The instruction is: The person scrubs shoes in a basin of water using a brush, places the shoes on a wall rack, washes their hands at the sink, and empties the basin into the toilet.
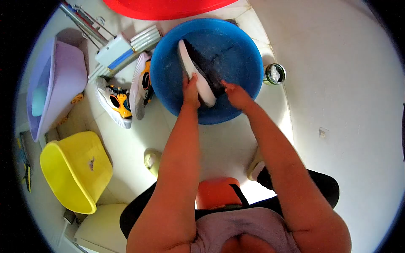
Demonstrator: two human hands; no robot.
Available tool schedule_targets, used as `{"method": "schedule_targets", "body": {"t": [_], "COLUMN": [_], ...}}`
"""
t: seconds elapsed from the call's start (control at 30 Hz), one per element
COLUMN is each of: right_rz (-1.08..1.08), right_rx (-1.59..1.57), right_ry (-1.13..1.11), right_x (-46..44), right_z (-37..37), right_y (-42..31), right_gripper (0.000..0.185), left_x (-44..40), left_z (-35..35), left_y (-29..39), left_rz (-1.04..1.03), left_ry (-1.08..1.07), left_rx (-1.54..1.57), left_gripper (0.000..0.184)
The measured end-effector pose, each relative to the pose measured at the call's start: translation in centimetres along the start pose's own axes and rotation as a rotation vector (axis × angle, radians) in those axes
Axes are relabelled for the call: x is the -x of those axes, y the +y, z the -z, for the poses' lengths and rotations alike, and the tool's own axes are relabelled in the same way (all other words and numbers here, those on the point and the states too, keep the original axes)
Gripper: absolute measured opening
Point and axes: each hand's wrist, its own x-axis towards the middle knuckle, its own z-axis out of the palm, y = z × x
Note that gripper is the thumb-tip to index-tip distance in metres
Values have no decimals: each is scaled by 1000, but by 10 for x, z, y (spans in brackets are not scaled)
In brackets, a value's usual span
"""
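A dark shoe with a white sole [196, 74] lies tilted on its side in a blue basin [158, 71] that holds water. My left hand [191, 90] grips the shoe by the near part of its sole, thumb on the white edge. Just right of the shoe's near end is my right hand [237, 95], its fingers closed together at the dark upper. Whether it pinches anything small is hidden. The water around the shoe looks dark.
Two white, orange and black shoes [120, 105] stand left of the basin. Further left are a purple tub [69, 69] and a yellow tub [90, 160]. A red basin [168, 10] is beyond, an open jar [275, 74] at the right, an orange stool [217, 194] below.
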Motion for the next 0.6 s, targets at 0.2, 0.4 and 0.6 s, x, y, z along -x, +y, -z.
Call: {"method": "schedule_targets", "body": {"t": [0.2, 0.4, 0.6], "right_rz": [-35, 231, 133], "right_rx": [662, 351, -226], "right_ry": [-80, -598, -294], "right_x": [-21, -16, -35], "right_z": [39, 131, 21], "right_y": [7, 11, 5], "right_gripper": [43, 32, 23], "left_x": [-20, -37, -34], "left_z": [12, 26, 23], "left_y": [21, 58, 38], "left_rz": [-107, 220, 433], "left_ry": [-18, -141, -210], "left_rx": [-391, -309, -55], "left_gripper": [61, 52, 54]}}
